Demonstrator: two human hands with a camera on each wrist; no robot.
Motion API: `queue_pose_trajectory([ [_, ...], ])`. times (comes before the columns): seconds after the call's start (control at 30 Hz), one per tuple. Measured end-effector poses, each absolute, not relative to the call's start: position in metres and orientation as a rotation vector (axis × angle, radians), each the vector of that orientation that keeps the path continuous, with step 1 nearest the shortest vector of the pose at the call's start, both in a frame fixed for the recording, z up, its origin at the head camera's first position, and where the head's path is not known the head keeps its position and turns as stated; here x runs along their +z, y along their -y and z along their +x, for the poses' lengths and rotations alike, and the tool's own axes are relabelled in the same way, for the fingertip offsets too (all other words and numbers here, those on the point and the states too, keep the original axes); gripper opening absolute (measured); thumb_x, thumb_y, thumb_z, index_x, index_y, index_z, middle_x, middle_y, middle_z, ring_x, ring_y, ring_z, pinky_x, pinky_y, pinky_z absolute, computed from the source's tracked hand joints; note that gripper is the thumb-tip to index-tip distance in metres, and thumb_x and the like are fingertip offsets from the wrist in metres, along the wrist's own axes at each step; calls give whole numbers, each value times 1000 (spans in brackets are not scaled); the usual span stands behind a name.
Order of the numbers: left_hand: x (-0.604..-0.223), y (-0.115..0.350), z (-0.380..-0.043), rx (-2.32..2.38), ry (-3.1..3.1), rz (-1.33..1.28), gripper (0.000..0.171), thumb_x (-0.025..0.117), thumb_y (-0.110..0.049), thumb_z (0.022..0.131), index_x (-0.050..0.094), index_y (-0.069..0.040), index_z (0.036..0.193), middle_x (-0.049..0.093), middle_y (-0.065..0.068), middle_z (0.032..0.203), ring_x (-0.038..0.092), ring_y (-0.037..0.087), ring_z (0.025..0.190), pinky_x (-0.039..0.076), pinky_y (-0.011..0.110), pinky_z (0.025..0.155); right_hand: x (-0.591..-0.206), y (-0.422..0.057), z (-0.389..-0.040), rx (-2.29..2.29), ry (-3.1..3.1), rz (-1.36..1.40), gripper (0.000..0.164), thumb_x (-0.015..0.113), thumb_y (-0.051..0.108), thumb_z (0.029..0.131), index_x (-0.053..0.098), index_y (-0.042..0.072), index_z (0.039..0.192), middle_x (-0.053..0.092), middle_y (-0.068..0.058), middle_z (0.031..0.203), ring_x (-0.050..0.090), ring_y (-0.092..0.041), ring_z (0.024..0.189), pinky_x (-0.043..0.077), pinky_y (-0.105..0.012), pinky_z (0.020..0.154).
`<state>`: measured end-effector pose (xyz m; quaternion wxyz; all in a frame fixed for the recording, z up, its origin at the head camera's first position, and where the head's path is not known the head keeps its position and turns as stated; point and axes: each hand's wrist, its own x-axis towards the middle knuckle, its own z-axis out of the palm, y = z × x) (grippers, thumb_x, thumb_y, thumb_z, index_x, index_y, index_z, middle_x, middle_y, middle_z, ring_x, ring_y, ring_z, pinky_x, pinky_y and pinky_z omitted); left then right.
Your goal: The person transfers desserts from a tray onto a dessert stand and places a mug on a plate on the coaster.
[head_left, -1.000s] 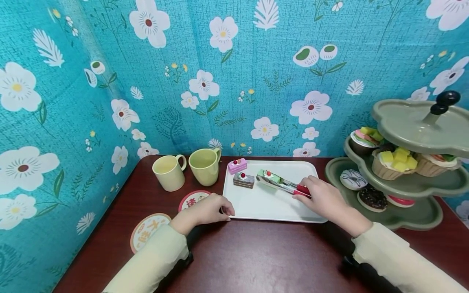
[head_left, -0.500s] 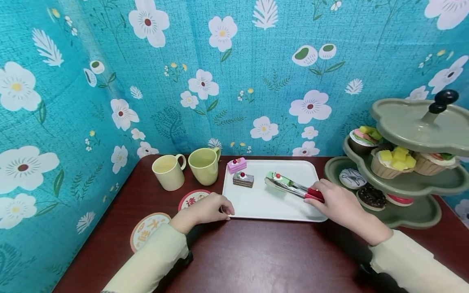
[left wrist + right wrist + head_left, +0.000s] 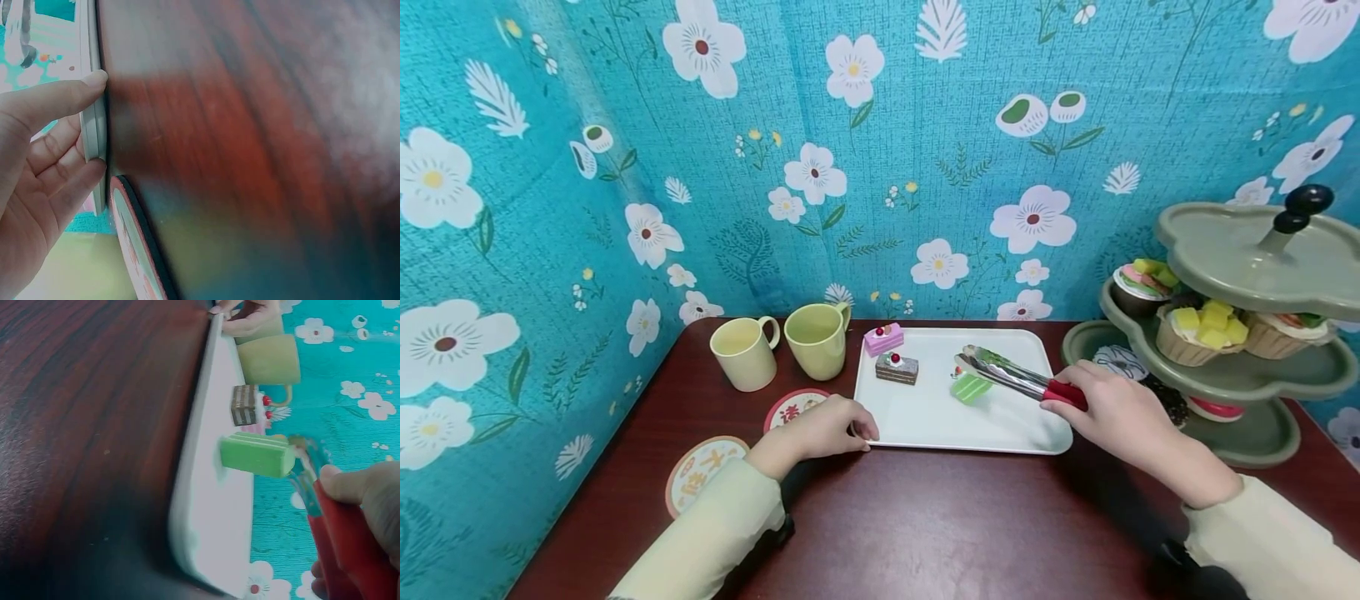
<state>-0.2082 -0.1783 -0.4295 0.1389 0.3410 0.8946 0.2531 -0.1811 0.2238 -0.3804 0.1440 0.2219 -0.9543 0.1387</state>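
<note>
My right hand grips the red handles of metal food tongs. Below the tongs' tips a green cake slice lies tipped over at the tray, its cherry toward the left. In the right wrist view the green slice overlaps the tongs' tips. My left hand pinches the front left edge of the white tray, thumb and fingers on its rim in the left wrist view. A chocolate layer cake slice and a pink cake slice sit upright at the tray's back left.
Two yellow-green mugs, one pale mug and a greener mug, stand left of the tray. Round coasters lie near my left arm. A tiered green stand with cupcakes and donuts rises at the right.
The tongs and right hand have moved right. The green slice, earlier upright between the tongs' tips, is now tipped below them. My left hand has stayed on the tray.
</note>
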Motion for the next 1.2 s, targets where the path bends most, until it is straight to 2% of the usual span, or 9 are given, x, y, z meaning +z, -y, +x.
queue_pose_trajectory([
  [0.23, -428, 177, -209, 739, -2590, 985, 10, 78, -4, 89, 78, -12, 96, 69, -8, 85, 60, 5, 79, 54, 25, 78, -378, -230, -176, 417, 2773, 599, 40, 87, 33, 81, 72, 4, 104, 69, -16, 103, 67, -31, 80, 55, -49, 63],
  [0.73, -432, 179, -208, 738, -2590, 982, 10, 79, -5, 89, 78, -13, 95, 68, -10, 84, 60, 5, 79, 54, 25, 78, -401, -256, -159, 382, 2836, 593, 39, 90, 35, 77, 73, 10, 102, 70, -7, 99, 69, -29, 83, 54, -50, 65],
  [0.9, -432, 179, -209, 749, -2590, 996, 10, 78, -4, 89, 78, -12, 95, 68, -9, 84, 60, 4, 79, 54, 25, 78, -411, -264, -153, 385, 2822, 589, 43, 91, 38, 75, 73, 10, 102, 69, -5, 98, 69, -30, 81, 54, -50, 61],
  [1.03, -431, 178, -209, 742, -2589, 993, 10, 78, -4, 89, 78, -12, 95, 68, -9, 84, 59, 4, 78, 54, 25, 78, -421, -268, -148, 386, 2764, 594, 40, 92, 36, 72, 73, 12, 98, 68, -2, 94, 70, -28, 76, 52, -47, 56],
  [1.2, -430, 178, -208, 736, -2588, 977, 10, 78, -5, 89, 78, -13, 95, 67, -10, 83, 59, 5, 78, 53, 25, 78, -433, -272, -145, 402, 2684, 615, 39, 94, 33, 69, 72, 13, 95, 68, 0, 91, 69, -27, 77, 52, -45, 55],
])
